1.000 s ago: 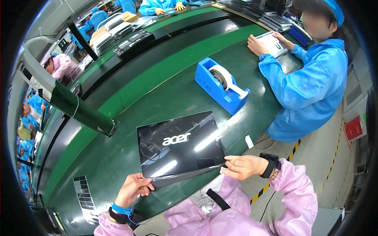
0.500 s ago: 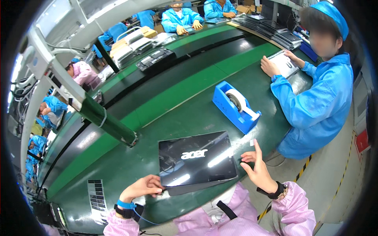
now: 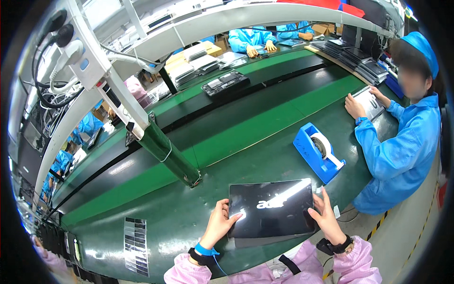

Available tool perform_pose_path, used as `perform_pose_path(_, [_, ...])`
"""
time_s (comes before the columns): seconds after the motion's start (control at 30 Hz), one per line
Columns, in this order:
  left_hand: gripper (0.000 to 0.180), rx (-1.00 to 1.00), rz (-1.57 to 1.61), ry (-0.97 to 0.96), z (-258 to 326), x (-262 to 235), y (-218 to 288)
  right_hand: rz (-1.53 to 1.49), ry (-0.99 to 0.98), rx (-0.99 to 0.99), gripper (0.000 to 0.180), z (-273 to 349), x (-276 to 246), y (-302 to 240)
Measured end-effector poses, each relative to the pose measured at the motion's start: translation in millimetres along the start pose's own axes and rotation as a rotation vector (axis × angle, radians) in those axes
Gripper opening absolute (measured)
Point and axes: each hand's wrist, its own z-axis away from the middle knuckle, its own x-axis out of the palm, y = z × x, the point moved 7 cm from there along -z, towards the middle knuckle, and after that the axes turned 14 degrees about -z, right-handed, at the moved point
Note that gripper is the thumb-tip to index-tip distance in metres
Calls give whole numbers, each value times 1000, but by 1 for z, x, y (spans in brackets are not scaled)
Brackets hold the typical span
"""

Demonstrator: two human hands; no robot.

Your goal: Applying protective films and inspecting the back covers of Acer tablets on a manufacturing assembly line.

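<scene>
A glossy black laptop lid (image 3: pixel 269 213) with a pale logo lies at the near edge of the green bench, light glaring off it. My left hand (image 3: pixel 220 222) grips its left edge, thumb on the top face and fingers round the side. On the right edge rests the thumb of my right hand (image 3: pixel 328 220), with its fingers bent along the side. A small whitish piece (image 3: pixel 319 189), perhaps tape, shows at my right fingertips. What lies under the lid is mostly hidden. A blue tape dispenser (image 3: pixel 318 154) stands just beyond the lid's far right corner.
A sheet of dark labels (image 3: pixel 135 246) lies on the bench at left. A green-wrapped post (image 3: pixel 172 156) rises beyond my left hand. On the far strip sits a black open device (image 3: pixel 226 84). At right, a person in blue (image 3: pixel 397 142) holds a silver panel (image 3: pixel 369 104).
My left hand has moved from the lid's near left corner up its left edge and now grips it. My right hand has come in against the right edge. The view has shifted left.
</scene>
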Motion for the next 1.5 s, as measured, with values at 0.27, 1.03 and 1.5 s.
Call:
perform_pose_path(0.27, [44, 165, -167, 125, 34, -28, 45, -192, 74, -231, 82, 15, 26, -60])
perform_pose_path(1.03, [58, 79, 586, 169, 31, -24, 7, -618, 73, -275, 94, -17, 14, -19])
perform_pose_path(1.5, [28, 193, 556, 557, 40, -24, -1, -514, 163, -271, 91, -8, 10, -16])
